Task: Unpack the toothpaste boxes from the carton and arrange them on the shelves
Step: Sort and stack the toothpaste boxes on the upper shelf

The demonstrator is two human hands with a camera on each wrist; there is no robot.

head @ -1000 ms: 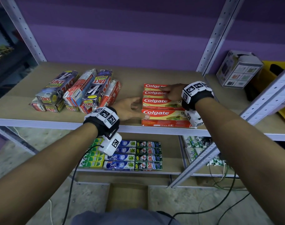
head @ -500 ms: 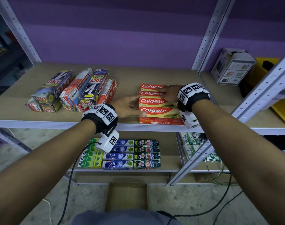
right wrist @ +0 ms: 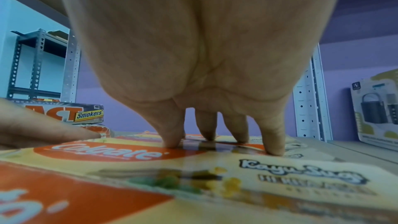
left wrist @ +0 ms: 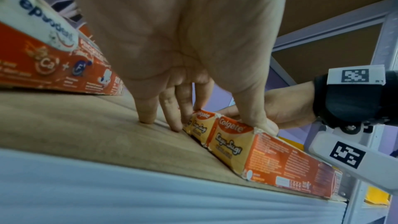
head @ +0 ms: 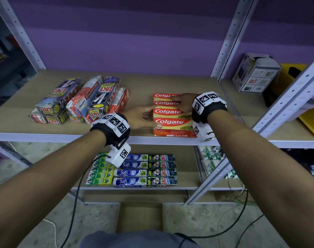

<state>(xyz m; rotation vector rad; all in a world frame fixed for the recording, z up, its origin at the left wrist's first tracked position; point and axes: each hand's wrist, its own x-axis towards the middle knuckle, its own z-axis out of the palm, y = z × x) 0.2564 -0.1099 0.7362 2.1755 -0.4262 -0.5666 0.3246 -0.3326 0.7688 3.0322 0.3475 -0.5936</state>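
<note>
though handled, colgate boxes (head: 172, 114) lengthwise left-right

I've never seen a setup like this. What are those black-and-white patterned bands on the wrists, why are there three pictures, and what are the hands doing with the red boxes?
There is no robot here: a person wears a camera on the head and one on each wrist, strapped on with the patterned bands. The wide picture comes from the head; the close-ups look along each hand. On the wooden shelf four red and yellow Colgate toothpaste boxes lie in a flat row. The left hand touches their left ends, and the right hand presses straight fingers on top, tidying them. Nothing is lifted. Other toothpaste boxes lie to the left and on the shelf below.
</note>
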